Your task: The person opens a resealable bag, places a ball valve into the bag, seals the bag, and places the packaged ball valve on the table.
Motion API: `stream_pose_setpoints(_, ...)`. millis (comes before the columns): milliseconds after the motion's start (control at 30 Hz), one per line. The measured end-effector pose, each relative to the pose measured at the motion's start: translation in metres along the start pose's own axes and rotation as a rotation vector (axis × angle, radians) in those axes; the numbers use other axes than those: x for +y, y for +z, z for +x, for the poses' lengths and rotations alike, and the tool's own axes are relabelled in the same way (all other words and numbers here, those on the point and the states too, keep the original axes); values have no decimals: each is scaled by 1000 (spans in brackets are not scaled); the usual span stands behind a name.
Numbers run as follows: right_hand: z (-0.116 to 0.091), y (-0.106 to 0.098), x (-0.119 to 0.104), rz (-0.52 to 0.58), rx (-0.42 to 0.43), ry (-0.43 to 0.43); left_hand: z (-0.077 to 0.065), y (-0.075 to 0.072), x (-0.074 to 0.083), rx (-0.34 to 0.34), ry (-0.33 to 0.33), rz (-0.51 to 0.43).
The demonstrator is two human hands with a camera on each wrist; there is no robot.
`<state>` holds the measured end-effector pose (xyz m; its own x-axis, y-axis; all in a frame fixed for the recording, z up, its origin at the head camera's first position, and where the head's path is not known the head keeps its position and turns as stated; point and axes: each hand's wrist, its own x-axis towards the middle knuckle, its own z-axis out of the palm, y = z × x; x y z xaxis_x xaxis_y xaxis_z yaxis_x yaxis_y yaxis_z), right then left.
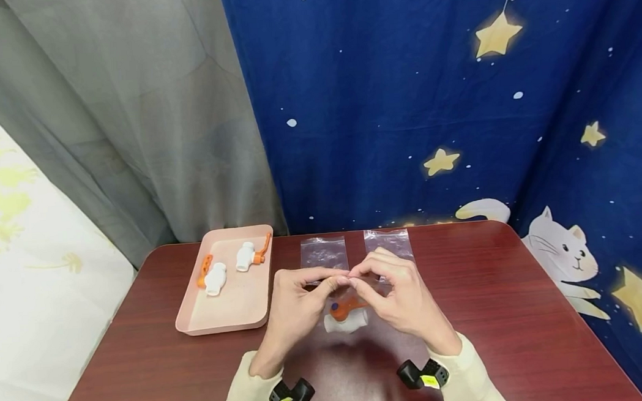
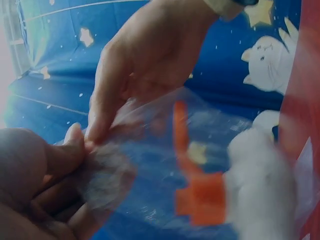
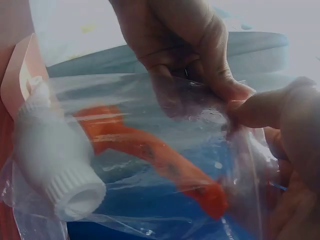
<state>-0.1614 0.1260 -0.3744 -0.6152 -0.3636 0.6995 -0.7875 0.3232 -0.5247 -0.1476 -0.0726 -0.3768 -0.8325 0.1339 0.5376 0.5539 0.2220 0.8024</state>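
A white plastic ball valve (image 1: 346, 321) with an orange lever handle (image 3: 150, 150) sits inside a clear zip bag (image 3: 165, 200). My left hand (image 1: 299, 303) and right hand (image 1: 398, 288) meet at the bag's top edge, thumbs and fingertips pinching the film close together. Below them hangs the valve, its white body (image 2: 262, 185) low in the bag. In the right wrist view the lever points toward the pinched edge. Whether the zip is fastened cannot be made out.
A pink tray (image 1: 239, 310) on the left holds two more white valves (image 1: 215, 279) with orange handles. Two clear zip bags (image 1: 324, 249) lie flat near the back edge of the brown table (image 1: 504, 312). Curtains (image 1: 350, 131) hang behind it.
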Motion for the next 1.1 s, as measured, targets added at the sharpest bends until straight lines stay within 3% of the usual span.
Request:
stream_pose_setpoints(200,0,1,-1,-33,24,-30,-1,4,2,91,62,5)
stream_pose_setpoints(400,0,0,-2,-27,32,-81,-2,2,2,81,64,-33)
stream_pose_setpoints(767,-1,-6,0,-41,28,-63,0,-7,3,115,-27,-29)
stream_pose_setpoints(1100,-2,-12,5,-60,26,-54,4,-18,2,180,-35,-22)
